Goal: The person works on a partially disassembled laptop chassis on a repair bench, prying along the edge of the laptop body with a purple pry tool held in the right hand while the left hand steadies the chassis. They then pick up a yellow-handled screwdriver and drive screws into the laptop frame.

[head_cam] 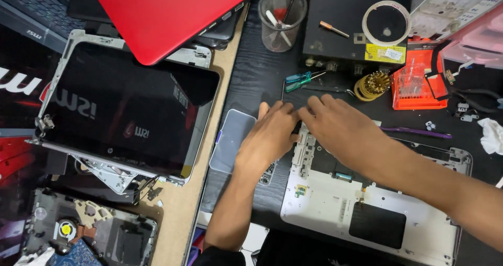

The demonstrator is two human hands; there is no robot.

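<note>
White laptop palmrest shell [367, 203] looks light, thin and brittle; your left hand [270, 135] and right hand [343, 130] press spread, open fingers at its top-left corner, gripping nothing.

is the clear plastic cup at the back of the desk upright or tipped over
Upright. The clear cup stands on its base with its open rim facing up, and small tools stick up out of it.

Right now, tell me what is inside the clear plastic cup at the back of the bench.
The clear plastic cup holds a few upright tools: a dark thin shaft, a white stick and something red low down. The cup wall blurs them, so their exact kinds cannot be told.
</note>
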